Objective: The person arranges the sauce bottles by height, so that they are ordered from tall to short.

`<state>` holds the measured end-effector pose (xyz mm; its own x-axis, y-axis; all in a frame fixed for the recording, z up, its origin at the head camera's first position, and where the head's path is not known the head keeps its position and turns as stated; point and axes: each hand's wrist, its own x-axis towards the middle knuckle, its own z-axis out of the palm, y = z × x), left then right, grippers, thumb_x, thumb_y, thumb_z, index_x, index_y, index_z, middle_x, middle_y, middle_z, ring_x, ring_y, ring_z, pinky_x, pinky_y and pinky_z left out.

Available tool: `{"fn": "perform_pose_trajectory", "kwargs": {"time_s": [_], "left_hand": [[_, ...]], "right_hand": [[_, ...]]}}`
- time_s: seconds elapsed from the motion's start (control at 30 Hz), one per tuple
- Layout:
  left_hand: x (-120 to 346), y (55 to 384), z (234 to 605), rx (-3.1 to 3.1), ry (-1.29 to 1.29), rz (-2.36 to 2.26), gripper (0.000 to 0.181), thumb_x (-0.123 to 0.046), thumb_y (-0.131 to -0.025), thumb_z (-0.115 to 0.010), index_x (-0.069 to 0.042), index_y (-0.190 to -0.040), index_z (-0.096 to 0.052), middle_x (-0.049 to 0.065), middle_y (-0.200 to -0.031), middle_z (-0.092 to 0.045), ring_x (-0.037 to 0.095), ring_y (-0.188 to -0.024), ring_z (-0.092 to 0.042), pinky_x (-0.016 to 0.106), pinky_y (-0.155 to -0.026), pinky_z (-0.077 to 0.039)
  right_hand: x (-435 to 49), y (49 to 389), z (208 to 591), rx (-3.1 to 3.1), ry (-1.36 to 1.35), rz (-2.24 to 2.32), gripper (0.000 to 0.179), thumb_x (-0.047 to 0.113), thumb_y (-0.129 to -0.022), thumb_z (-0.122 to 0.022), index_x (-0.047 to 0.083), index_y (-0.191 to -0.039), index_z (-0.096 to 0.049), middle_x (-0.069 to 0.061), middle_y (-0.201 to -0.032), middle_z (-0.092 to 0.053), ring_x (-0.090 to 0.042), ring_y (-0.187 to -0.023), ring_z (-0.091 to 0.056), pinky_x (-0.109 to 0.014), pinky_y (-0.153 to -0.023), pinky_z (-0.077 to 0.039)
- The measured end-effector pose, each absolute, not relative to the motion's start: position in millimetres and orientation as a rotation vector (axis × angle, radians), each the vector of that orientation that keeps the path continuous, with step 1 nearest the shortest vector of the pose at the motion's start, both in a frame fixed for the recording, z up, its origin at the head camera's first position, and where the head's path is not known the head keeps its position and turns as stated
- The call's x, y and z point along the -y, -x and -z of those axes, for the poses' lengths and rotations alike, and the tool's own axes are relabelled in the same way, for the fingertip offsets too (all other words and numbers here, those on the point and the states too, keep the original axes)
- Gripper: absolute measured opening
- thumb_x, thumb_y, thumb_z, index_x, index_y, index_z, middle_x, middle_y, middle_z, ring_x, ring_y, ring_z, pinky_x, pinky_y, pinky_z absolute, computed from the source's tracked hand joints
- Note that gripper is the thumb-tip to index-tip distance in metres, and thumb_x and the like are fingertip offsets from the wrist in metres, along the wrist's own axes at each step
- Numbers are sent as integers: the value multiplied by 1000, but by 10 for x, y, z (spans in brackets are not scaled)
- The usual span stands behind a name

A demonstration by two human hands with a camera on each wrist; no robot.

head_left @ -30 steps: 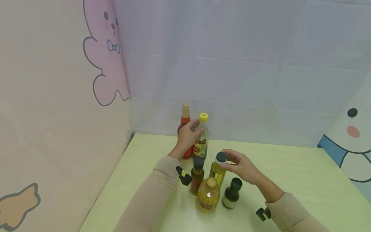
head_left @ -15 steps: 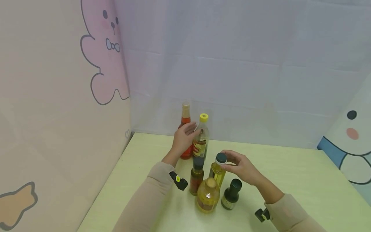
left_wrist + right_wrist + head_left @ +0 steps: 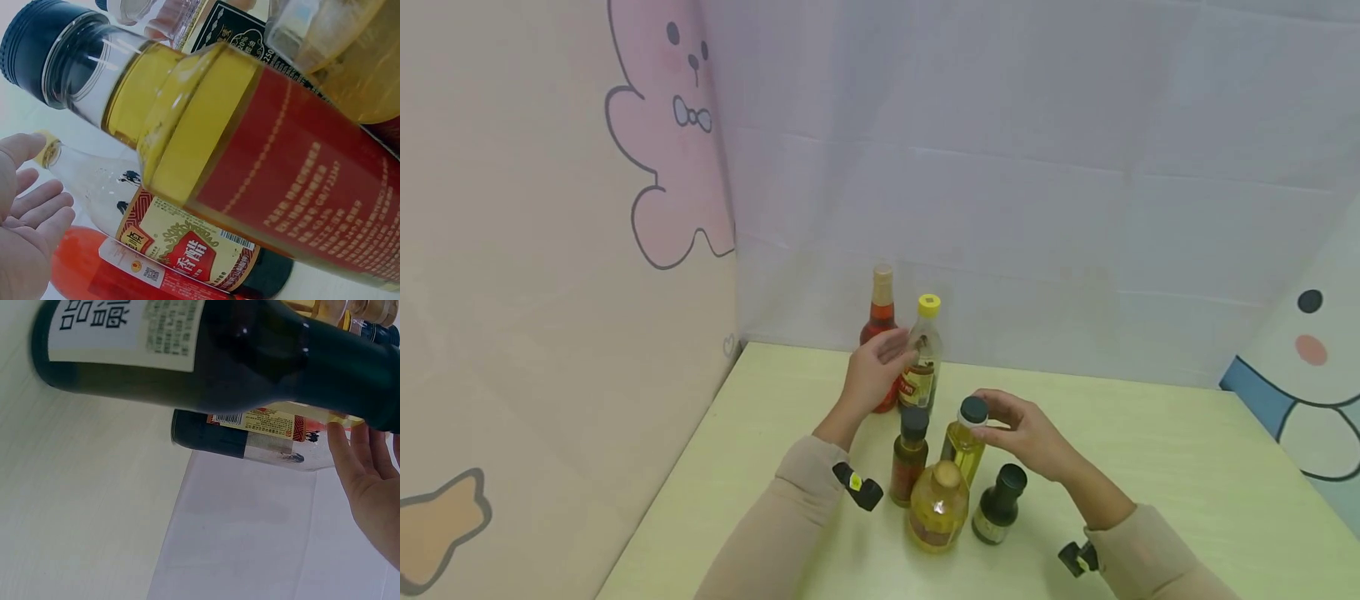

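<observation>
My left hand [image 3: 872,371] is beside a vinegar bottle [image 3: 921,379] with a yellow cap and in front of a tall red-liquid bottle [image 3: 882,315]. Its fingers are loosely extended and grip nothing; in the left wrist view the hand [image 3: 31,219] is apart from the vinegar bottle [image 3: 187,240]. With thumb and fingers, my right hand [image 3: 1030,437] holds an oil bottle [image 3: 961,446] just below its dark cap; the bottle stands upright. In the right wrist view, a dark bottle [image 3: 250,356] partly hides the right hand [image 3: 375,487].
Around the oil bottle stand a dark-capped bottle [image 3: 910,462] with a red label, a round yellow bottle [image 3: 938,512] and a small dark green bottle [image 3: 996,504]. A grey curtain [image 3: 1037,192] hangs behind the pale table [image 3: 1150,467]. A printed panel [image 3: 535,292] borders the left.
My left hand has drawn back from the vinegar bottle, moving slightly left and toward me. The right hand keeps hold of the oil bottle in the same place.
</observation>
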<state>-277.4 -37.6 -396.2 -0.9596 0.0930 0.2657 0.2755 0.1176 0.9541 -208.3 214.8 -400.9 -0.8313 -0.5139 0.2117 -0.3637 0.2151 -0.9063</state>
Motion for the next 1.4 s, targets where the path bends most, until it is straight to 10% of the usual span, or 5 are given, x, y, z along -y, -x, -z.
{"fn": "perform_pose_trajectory", "kwargs": {"time_s": [1.4], "left_hand": [[487,2155,4204,2115,732,2152,38,-12,-98,-60,5,-131,-54,17,-127,-61,26,-119,-57,32,-99,-44]], "right_hand": [[-2172,2094,4018,-2346,884,1698,40,4,-94,-64,-6,-131,-51,-18,-118,-61,-17,-110,-60,-33,-86,-52]]}}
